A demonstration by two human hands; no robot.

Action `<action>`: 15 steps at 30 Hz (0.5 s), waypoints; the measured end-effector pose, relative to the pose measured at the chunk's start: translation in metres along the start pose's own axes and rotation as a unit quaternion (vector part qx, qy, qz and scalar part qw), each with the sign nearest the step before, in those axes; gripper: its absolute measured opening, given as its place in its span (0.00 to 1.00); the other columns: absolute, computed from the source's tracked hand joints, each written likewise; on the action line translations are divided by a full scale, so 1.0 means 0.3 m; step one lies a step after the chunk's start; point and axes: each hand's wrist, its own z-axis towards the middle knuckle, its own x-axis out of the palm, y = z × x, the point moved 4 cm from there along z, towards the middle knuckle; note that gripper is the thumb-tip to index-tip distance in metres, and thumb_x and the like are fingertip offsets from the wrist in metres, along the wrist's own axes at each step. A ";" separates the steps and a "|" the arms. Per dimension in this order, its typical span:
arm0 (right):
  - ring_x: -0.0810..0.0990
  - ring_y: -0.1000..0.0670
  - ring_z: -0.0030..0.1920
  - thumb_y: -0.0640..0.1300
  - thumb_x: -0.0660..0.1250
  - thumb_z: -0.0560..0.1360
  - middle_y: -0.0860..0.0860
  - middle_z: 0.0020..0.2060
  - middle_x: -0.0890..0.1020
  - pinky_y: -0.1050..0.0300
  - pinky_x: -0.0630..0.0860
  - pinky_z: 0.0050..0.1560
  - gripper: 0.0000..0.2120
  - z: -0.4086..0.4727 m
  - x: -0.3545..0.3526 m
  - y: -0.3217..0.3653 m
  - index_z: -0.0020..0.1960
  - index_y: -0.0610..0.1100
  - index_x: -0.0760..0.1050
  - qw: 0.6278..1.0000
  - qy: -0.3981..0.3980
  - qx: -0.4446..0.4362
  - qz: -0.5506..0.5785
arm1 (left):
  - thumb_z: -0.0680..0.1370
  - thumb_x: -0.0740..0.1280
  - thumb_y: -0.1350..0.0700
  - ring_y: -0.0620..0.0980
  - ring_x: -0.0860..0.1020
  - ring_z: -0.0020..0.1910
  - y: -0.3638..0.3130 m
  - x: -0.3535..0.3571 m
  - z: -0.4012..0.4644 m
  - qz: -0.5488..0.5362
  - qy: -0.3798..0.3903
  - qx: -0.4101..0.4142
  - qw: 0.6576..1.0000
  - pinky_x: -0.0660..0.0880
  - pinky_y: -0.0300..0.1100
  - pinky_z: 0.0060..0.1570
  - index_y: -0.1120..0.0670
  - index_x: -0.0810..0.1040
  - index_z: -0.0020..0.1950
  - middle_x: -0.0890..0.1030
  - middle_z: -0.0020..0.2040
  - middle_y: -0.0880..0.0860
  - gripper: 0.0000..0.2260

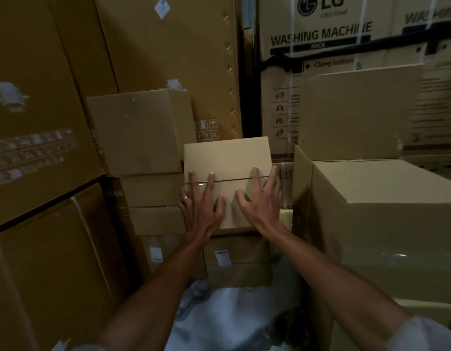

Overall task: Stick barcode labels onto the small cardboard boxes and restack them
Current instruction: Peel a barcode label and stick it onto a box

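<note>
I see both forearms reaching forward and slightly inward, palms down. My left hand point(202, 206) lies flat with its fingers spread and straight, pressing on the near face of the small cardboard box point(228, 158); a ring shows on one finger. My right hand point(261, 198) does the same just beside it, fingers fanned and extended, its outer fingers reaching the box's right edge. Neither hand curls round anything. The box sits directly under both palms, its long axis running left to right across my view, its flap seam running under the fingers of both hands. It rests on top of a labelled box point(238, 259), whose white barcode label point(223, 257) lies below my left wrist. Large cartons stand on either side.
</note>
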 end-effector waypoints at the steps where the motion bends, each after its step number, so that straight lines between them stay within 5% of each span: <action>1: 0.52 0.34 0.79 0.64 0.60 0.78 0.37 0.80 0.45 0.39 0.61 0.73 0.38 -0.014 -0.002 -0.004 0.82 0.50 0.52 1.000 -0.004 -0.002 0.000 | 0.77 0.55 0.35 0.68 0.55 0.78 0.003 -0.002 -0.016 0.003 -0.005 0.012 1.000 0.61 0.65 0.71 0.36 0.53 0.81 0.43 0.84 0.51 0.32; 15: 0.60 0.32 0.75 0.66 0.62 0.73 0.32 0.78 0.54 0.38 0.65 0.70 0.40 -0.236 -0.043 0.030 0.79 0.47 0.62 0.998 -0.062 -0.018 0.006 | 0.78 0.59 0.41 0.59 0.58 0.80 0.046 -0.071 -0.212 0.035 -0.083 0.060 0.994 0.54 0.61 0.77 0.42 0.63 0.80 0.51 0.84 0.54 0.29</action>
